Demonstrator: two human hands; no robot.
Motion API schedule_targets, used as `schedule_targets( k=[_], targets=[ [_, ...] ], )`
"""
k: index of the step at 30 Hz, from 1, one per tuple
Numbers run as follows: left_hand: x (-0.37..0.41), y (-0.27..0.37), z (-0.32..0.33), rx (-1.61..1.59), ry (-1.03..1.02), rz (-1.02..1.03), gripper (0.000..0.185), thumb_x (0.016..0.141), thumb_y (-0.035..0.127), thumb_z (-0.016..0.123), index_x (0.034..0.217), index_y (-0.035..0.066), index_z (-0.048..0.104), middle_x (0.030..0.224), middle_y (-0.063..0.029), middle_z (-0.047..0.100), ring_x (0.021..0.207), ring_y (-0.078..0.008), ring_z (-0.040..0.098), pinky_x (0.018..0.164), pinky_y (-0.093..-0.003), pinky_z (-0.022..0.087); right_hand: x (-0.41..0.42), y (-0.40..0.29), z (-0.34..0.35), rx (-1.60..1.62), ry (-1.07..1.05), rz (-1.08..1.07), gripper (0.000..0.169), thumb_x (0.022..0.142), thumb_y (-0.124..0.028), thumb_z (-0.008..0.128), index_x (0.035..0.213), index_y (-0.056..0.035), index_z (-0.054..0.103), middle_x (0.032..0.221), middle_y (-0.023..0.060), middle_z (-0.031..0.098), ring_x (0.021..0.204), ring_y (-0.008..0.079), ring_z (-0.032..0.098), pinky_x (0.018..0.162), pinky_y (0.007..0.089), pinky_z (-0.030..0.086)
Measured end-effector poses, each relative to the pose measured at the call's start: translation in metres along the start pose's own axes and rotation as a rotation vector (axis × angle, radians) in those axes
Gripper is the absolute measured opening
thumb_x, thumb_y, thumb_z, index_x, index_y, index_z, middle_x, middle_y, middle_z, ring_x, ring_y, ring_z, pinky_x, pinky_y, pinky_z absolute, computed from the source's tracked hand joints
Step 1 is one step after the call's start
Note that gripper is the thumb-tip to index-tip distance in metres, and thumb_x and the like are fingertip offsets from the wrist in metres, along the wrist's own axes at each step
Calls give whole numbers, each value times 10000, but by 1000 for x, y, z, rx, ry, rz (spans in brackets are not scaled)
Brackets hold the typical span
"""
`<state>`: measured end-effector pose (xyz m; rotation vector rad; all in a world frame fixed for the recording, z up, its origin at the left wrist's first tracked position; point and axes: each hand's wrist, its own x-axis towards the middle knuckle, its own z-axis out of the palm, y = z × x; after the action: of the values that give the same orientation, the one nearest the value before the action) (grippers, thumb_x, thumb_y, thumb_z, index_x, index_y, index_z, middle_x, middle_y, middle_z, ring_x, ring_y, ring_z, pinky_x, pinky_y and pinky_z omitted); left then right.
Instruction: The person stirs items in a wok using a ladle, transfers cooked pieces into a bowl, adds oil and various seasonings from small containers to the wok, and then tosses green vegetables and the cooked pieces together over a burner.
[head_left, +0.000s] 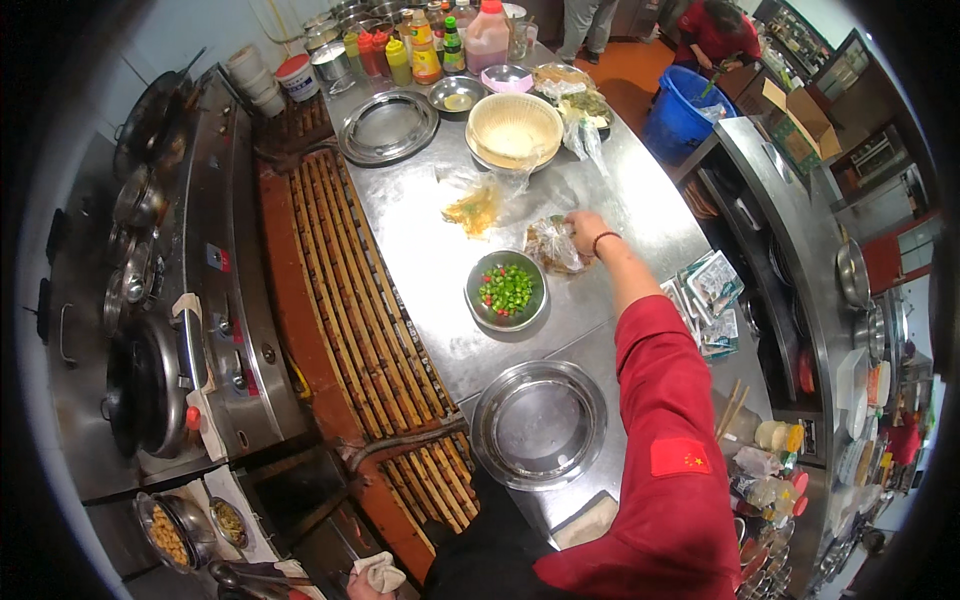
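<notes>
My right hand (587, 232) reaches across the steel table and grips the edge of a clear plastic bag (556, 247) with brownish contents I cannot make out. Close to that bag stands a steel bowl (474, 309) of chopped green and red peppers (506, 290). Another clear bag (474, 210), holding yellowish strips, lies a little farther off. At the bottom edge, partly cut off, my left hand (369, 586) holds a folded pale cloth (379, 571). Nearer to me on the table is a large round steel tray (538, 424).
A cream plastic colander (515, 127), an oval steel platter (388, 126) and sauce bottles (426, 56) stand toward the far end. Stoves with woks (146, 386) line the left, past a slatted floor drain (360, 300). A co-worker (716, 34) bends over a blue bin (686, 112).
</notes>
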<state>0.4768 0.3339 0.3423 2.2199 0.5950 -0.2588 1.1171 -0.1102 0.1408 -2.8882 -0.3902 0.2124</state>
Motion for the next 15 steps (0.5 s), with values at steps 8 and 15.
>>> schedule_targets(
  k=[8,15],
  targets=[
    [22,44,-10,-95,2,-46,242,858,63,634,1098,43,658,1044,-100,673,934,-218,643,886,-437,520,-27,-23,-46,272,121,72,245,844,-242,603,880,-18,693,941,219,688,885,417,640,811,469,515],
    [104,77,-21,-447,-163,306,409,740,137,784,1121,37,675,1235,-170,633,1142,-264,624,998,-397,486,-138,-145,-252,643,-97,-321,259,936,-200,600,774,1,581,670,88,595,633,170,591,593,322,465]
  ],
)
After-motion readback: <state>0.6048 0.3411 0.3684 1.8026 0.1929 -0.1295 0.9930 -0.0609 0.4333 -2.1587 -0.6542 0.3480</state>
